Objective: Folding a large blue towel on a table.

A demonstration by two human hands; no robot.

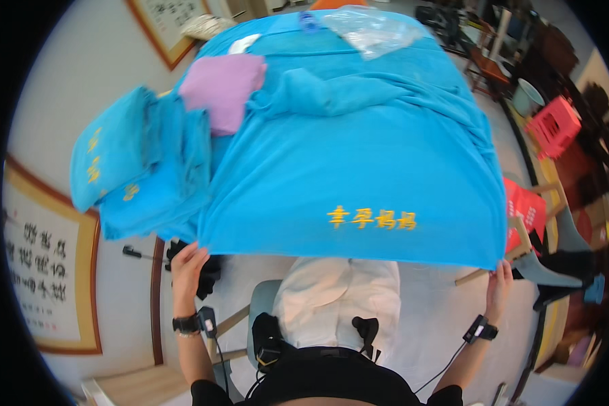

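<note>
A large blue cloth [365, 167], bearing yellow embroidered writing near its front edge, is stretched out before me. My left hand [187, 260] pinches its near left corner. At the near right corner, my right hand [500, 279] grips the cloth between thumb and fingers. The front edge runs nearly straight between both hands, above my lap. Farther back, the cloth lies bunched in a thick fold across the blue-covered table [284, 43]. Left of it rests a stack of folded blue cloths [142, 172], also with yellow embroidery.
Behind the stack lies a folded purple cloth [226, 86]. A clear plastic bag [370, 30] sits at the table's far end. On the right are a chair [553, 264], a red bag [525, 208], a pink plastic stool [555, 127] and a bucket [528, 96]. A framed scroll [51, 274] hangs left.
</note>
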